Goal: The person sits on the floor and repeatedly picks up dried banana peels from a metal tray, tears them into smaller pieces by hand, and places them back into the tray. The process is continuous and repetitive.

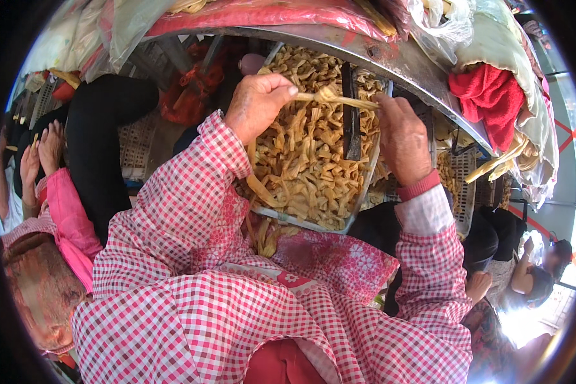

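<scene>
My left hand [260, 104] pinches one end of a yellowish fibrous strip [355, 102] between thumb and fingers. The fingers of my right hand [403, 137] hold its other side, so the strip spans taut between both hands. A knot [326, 94] sits near its middle. Below lies a plastic basket [370, 185] heaped with many short knotted strips [307, 158]. A dark flat bar [351, 129] stands over the basket's right part, behind the strip. From under my left hand a longer strip [264, 191] hangs down to the basket's near edge.
More loose strips [267, 238] lie on my flowered apron [336, 259]. Beyond the basket runs a metal table edge [336, 43], with a red cloth [489, 103] hanging at right. Co-workers' hands [48, 149] show at far left. Another crate [465, 187] stands at right.
</scene>
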Tool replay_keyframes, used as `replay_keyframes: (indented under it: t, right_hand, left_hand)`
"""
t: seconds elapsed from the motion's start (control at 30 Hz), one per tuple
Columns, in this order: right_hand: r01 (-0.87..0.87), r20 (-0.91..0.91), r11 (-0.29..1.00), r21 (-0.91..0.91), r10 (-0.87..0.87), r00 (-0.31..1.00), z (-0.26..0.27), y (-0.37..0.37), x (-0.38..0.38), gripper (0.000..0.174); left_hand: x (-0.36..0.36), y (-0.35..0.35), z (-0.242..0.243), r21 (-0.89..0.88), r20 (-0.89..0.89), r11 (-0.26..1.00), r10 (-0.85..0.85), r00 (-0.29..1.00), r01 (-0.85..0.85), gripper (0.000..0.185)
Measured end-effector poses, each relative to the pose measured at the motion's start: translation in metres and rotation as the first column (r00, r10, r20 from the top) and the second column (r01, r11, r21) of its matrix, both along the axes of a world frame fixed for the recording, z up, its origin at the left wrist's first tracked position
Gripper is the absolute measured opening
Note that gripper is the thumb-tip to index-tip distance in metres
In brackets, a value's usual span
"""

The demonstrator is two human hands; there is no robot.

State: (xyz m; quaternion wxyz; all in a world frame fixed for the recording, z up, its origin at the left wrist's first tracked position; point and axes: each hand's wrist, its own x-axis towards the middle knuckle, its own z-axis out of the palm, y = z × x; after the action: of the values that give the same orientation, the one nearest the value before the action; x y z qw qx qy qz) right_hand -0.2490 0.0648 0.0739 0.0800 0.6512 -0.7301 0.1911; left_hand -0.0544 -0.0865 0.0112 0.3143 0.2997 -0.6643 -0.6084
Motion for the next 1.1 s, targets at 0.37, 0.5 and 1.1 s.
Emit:
replay_keyframes:
  t: [0.37, 0.5, 1.1]
  right_hand:
    - [0.123, 0.504, 0.992, 0.017, -0.115, 0.856, -0.054, 0.075, -0.004, 0.043]
    - [-0.145, 0.363, 0.987, -0.074, 0.162, 0.918, -0.008, 0.083, 0.057, 0.027]
    - [-0.061, 0.891, 0.989, 0.134, -0.093, 0.445, -0.039, 0.088, 0.097, 0.038]
  left_hand:
    - [0.057, 0.071, -0.012, 0.238, 0.047, 0.948, -0.231, 0.972, 0.214, 0.011]
    - [0.044, 0.098, -0.013, 0.071, 0.055, 0.914, -0.403, 0.914, 0.399, 0.011]
    - [0.06, 0.104, -0.019, 0.285, 0.085, 0.595, -0.797, 0.598, 0.752, 0.034]
